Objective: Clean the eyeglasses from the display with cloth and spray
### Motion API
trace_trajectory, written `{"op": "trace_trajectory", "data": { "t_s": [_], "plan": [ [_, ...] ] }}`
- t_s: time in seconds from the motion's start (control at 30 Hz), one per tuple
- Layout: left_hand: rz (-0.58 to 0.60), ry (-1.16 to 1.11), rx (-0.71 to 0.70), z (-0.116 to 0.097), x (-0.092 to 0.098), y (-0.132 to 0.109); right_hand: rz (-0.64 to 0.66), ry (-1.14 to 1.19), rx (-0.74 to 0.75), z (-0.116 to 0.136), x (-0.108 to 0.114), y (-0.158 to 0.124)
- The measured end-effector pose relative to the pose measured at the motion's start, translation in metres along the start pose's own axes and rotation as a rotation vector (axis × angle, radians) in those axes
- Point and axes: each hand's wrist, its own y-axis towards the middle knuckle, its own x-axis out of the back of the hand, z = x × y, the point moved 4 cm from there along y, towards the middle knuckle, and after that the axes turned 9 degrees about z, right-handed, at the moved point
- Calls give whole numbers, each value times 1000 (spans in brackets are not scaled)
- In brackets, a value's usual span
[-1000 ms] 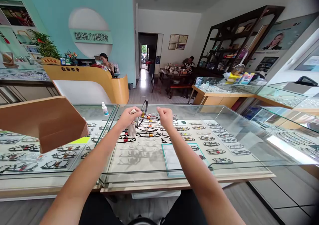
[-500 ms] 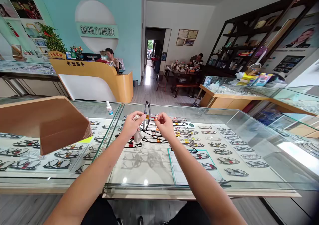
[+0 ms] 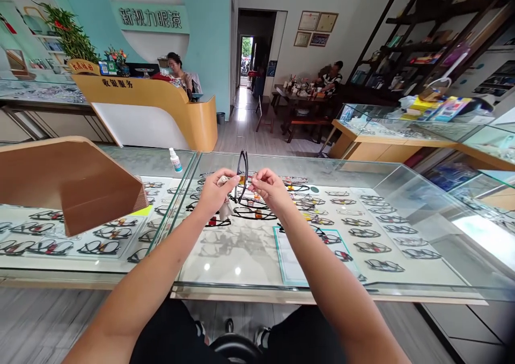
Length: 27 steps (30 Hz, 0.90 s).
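Observation:
My left hand [image 3: 215, 192] is closed on a pale cleaning cloth [image 3: 224, 208] and pinches the black eyeglass frame [image 3: 241, 173], which stands upright on edge between both hands. My right hand [image 3: 269, 188] is closed too, pinching the other side of the same frame. Both hands hover just above the glass display counter [image 3: 241, 270]. Rows of dark eyeglass frames [image 3: 378, 246] lie inside the case under the glass.
A small white spray bottle [image 3: 175, 160] stands on the counter at the back left. A tilted wooden stand [image 3: 72, 184] rises on the left. A teal-edged mat [image 3: 293, 262] lies in the case. Two people sit far behind, at the yellow desk [image 3: 161, 111] and a table [image 3: 301, 98].
My right hand has come in from beside the frame and taken hold of it. The view has shifted forward and down slightly; the frame stays upright between my hands.

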Motion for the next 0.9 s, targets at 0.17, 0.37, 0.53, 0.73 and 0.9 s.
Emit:
{"op": "trace_trajectory", "data": {
  "t_s": [0.17, 0.37, 0.53, 0.73, 0.9],
  "plan": [
    [-4, 15, 9, 1, -3, -2, 10, 81, -27, 1, -4, -1],
    [-8, 3, -16, 3, -3, -1, 40, 110, -25, 1, -6, 0],
    [-13, 22, -40, 4, -3, -2, 78, 103, -18, 2, -10, 0],
    [-2, 18, -30, 3, -5, -3, 72, 79, 17, 4, -13, -1],
    [11, 8, -30, 4, -5, -2, 24, 31, 40, 4, -11, -1]
  ]
}}
